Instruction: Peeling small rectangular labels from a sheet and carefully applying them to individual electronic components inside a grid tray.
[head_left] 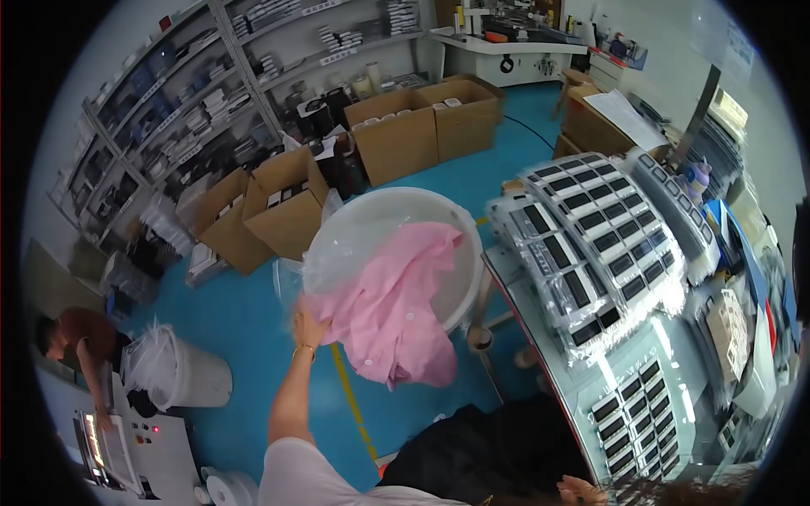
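Note:
A pink buttoned shirt (396,308) hangs out over the near rim of a large round white bin (460,215). My left hand (307,329), with a bracelet at the wrist, is at the shirt's left side by the bin's rim. Its thumb lies on the cloth and the fingers look closed around the edge, slightly blurred. Clear plastic (288,282) sticks out beside that hand. Low in the view, next to the table's near edge, my right hand (580,491) shows only in part, and its fingers are too cut off to read.
At right, a glass-topped table (582,384) bears stacked trays of black-and-white panels (603,219). Open cardboard boxes (392,143) stand beyond the bin, with loaded shelves (245,76) behind. At left, a person (89,341) reaches over a white machine (156,447) near another bin (202,375).

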A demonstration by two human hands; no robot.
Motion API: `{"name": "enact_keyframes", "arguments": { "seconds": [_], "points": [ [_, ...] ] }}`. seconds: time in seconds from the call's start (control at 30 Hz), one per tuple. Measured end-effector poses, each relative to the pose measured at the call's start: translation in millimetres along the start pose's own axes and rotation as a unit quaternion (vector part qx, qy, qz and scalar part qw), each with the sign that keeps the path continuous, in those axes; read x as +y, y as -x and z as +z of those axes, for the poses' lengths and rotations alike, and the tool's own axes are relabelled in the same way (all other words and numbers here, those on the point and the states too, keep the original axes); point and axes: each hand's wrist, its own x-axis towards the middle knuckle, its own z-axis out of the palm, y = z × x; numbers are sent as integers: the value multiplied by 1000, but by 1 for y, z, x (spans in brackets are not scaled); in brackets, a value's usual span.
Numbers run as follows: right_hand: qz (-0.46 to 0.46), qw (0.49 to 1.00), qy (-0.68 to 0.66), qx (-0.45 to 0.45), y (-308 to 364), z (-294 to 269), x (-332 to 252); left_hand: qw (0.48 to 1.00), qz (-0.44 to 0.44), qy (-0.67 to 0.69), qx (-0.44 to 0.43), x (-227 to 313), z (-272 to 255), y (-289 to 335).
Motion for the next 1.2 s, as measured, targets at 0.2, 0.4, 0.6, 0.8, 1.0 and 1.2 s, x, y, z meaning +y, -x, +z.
{"name": "enact_keyframes", "arguments": {
  "seconds": [0.2, 0.4, 0.6, 0.8, 1.0, 1.2],
  "points": [
    [-12, 999, 44, 0, -14, 5, -28, 991, -96, -75, -57, 26, 20, -87],
    [48, 998, 41, -27, -27, 17, -43, 965, 237, 87, 71, 59, 89, -118],
    [-24, 990, 139, -18, -44, 34, -63, 907, -179, 373, -82, 10, 168, -110],
    [-177, 618, 763, -66, -35, 47, -83, 936, 143, -182, -267, -40, 191, -162],
    [29, 988, 155, 8, -28, 34, -59, 978, 34, -157, -132, 32, 80, -159],
    [-14, 978, 207, -39, -40, 43, -46, 948, 268, -166, 37, 27, 113, -159]
  ]
}}
